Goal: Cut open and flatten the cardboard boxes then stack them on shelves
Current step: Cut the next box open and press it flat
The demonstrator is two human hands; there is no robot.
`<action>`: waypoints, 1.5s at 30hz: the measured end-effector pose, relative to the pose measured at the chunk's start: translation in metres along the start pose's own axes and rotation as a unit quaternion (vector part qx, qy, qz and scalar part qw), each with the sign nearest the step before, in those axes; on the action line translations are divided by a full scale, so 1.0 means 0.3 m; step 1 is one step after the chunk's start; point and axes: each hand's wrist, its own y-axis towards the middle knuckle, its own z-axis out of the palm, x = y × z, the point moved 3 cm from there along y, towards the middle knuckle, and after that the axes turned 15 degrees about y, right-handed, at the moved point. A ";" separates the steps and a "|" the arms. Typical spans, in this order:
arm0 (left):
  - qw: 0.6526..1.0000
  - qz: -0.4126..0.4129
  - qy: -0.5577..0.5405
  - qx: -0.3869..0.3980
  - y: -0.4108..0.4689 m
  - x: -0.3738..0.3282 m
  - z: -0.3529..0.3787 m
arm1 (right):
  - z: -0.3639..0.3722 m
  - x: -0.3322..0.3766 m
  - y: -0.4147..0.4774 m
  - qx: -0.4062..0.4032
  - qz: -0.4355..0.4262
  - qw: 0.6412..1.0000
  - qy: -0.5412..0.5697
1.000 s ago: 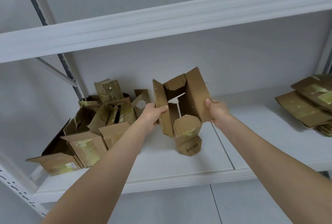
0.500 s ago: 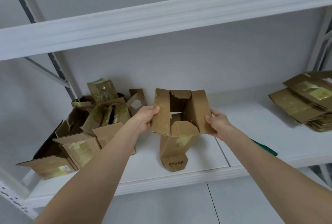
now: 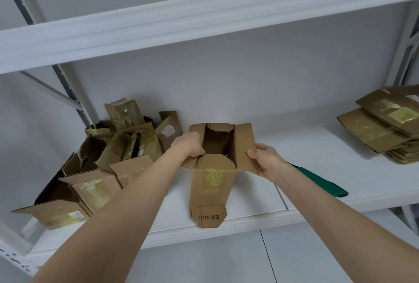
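Lowered since a second ago, the opened cardboard box is now low over the white shelf, between the heap of uncut boxes and the flattened stack, with the left hand gripping its left flap and the right hand pinching its right flap.

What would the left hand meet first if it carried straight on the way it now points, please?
The box: the left hand grips its left flap, and its line runs up and rightward into the open cavity. Beyond that, probably the wall, though depth is unclear.
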 end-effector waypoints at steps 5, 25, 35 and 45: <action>0.998 0.036 -0.025 -0.051 0.016 0.010 -0.026 | -0.023 0.049 0.013 -0.078 -0.187 0.891 -0.407; 0.955 -0.170 -0.186 -0.160 -0.138 -0.004 0.077 | -0.009 0.141 -0.011 -0.116 -0.262 0.864 -0.414; 0.936 -0.174 -0.295 -0.080 -0.164 0.046 0.047 | -0.044 0.122 -0.017 -0.094 -0.143 0.984 0.058; 0.888 -0.089 -0.386 -0.234 -0.140 0.148 0.062 | -0.126 0.079 -0.024 -0.036 -0.077 0.968 0.235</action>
